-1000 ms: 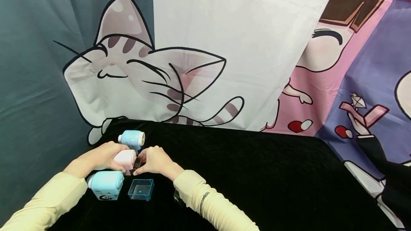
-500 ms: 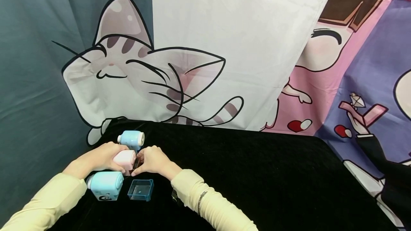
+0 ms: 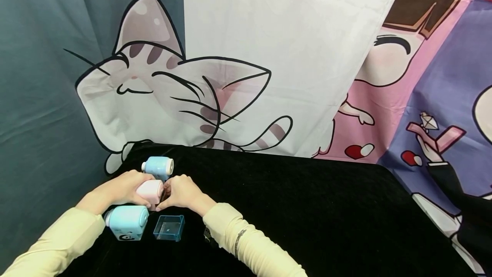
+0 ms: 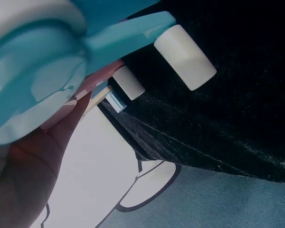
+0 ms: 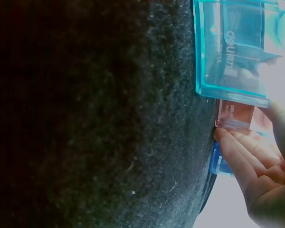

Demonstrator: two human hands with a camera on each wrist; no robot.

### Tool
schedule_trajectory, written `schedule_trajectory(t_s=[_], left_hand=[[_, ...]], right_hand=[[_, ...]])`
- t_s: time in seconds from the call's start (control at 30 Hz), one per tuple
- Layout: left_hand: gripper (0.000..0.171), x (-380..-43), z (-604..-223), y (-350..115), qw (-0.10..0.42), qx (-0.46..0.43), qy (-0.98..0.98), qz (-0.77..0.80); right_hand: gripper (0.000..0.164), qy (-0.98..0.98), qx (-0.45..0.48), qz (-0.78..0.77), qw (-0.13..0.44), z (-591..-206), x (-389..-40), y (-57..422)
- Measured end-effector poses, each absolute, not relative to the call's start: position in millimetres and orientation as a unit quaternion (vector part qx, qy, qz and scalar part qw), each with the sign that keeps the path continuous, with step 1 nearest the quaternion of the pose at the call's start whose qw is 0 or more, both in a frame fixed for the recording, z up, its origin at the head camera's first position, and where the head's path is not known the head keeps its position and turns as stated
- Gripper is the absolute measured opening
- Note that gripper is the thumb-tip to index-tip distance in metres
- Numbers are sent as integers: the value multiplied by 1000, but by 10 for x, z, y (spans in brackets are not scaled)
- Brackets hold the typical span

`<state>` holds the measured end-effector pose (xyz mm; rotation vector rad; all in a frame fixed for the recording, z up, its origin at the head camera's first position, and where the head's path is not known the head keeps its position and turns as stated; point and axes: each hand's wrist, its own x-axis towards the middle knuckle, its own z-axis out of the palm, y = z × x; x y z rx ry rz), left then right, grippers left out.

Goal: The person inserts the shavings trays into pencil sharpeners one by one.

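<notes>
My left hand (image 3: 124,187) grips the pink crank pencil sharpener (image 3: 149,189) from its left side. At its right end, my right hand (image 3: 184,193) pinches the clear pinkish drawer (image 5: 235,115) between thumb and fingers; the thumb is hidden in the right wrist view. Nearer me stands a teal pencil sharpener (image 3: 127,221), its crank knob (image 4: 185,57) white. Just right of it sits a clear blue drawer (image 3: 169,228), apart from its body in the head view. Behind the pink one stands a light blue pencil sharpener (image 3: 157,167).
Black cloth (image 3: 307,217) covers the table and stretches far to the right. A curtain printed with a cat (image 3: 153,93) hangs behind it. A small dark object (image 3: 209,236) shows beside my right sleeve, partly hidden.
My right hand has edged left toward the pink sharpener, and less of its drawer shows. My left hand and the other sharpeners stay put.
</notes>
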<state>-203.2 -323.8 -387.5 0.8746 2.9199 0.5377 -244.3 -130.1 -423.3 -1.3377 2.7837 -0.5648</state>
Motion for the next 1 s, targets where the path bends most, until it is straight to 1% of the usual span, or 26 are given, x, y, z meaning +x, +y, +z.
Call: schedule_trajectory(t_s=[0.23, 0.5, 0.73, 1.0], left_hand=[[47, -2036, -3876, -3240, 25, 277, 944, 177], [53, -2046, -3883, -3227, 32, 260, 951, 162], [51, -2042, -3884, -3238, 28, 270, 947, 171], [49, -2053, -3883, -3252, 28, 272, 946, 177]], right_hand=[[36, 887, -427, -176, -3, -4225, -2438, -1313], [35, 886, -431, -172, -6, -4221, -2442, -1326], [34, 887, -429, -170, -6, -4232, -2441, -1355], [37, 888, -425, -173, -8, -4252, -2453, -1389]])
